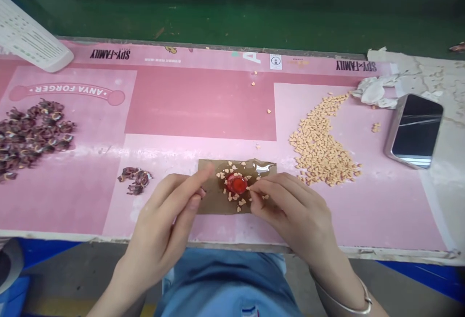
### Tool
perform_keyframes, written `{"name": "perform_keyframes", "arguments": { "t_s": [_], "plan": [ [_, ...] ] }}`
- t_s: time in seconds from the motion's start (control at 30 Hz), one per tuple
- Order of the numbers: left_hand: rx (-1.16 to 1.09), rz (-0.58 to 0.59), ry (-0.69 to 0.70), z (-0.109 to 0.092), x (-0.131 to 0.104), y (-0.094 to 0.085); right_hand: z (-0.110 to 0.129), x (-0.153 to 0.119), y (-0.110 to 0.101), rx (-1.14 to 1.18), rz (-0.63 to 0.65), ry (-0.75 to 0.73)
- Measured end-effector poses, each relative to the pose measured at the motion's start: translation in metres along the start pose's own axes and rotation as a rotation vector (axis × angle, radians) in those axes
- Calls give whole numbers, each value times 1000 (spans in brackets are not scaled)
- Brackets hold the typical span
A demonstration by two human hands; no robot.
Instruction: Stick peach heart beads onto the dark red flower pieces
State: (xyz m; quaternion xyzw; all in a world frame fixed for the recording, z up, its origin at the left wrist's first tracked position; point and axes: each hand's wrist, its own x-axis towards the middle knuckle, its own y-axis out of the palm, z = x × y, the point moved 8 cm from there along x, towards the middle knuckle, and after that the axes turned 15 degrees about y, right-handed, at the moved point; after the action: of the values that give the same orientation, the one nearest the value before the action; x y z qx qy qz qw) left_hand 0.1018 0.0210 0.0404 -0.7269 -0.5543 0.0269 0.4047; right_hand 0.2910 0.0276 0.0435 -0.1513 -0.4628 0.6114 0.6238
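Observation:
A brown sheet (210, 201) lies near the table's front edge with a shiny red round piece (238, 184) on it. Several small tan heart-like pieces (241, 203) are scattered around the red one. My right hand (290, 203) pinches one such tan piece at the red piece's right side. At the sheet's left edge is my left hand (169, 215), index finger stretched out over it and thumb apart, with no object visible in it. A small cluster of dark purple pieces (136, 180) sits to the left of that hand.
A large heap of tan pieces (323, 145) spreads at the right, beside a phone (417, 130) and crumpled white paper (374, 92). More dark purple pieces (31, 135) are piled at the far left. A white bottle-like container (34, 38) lies at the back left.

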Motion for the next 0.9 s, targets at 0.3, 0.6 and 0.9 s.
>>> {"name": "perform_keyframes", "arguments": {
  "t_s": [0.3, 0.6, 0.9],
  "plan": [
    [-216, -238, -288, 25, -43, 1, 9, 3, 9, -168, 148, -84],
    [-307, -135, -223, 22, -33, 10, 11, 2, 7, -205, 178, -107],
    [-519, -180, -334, 21, -36, 30, 22, 6, -2, -101, 170, -97]
  ]
}}
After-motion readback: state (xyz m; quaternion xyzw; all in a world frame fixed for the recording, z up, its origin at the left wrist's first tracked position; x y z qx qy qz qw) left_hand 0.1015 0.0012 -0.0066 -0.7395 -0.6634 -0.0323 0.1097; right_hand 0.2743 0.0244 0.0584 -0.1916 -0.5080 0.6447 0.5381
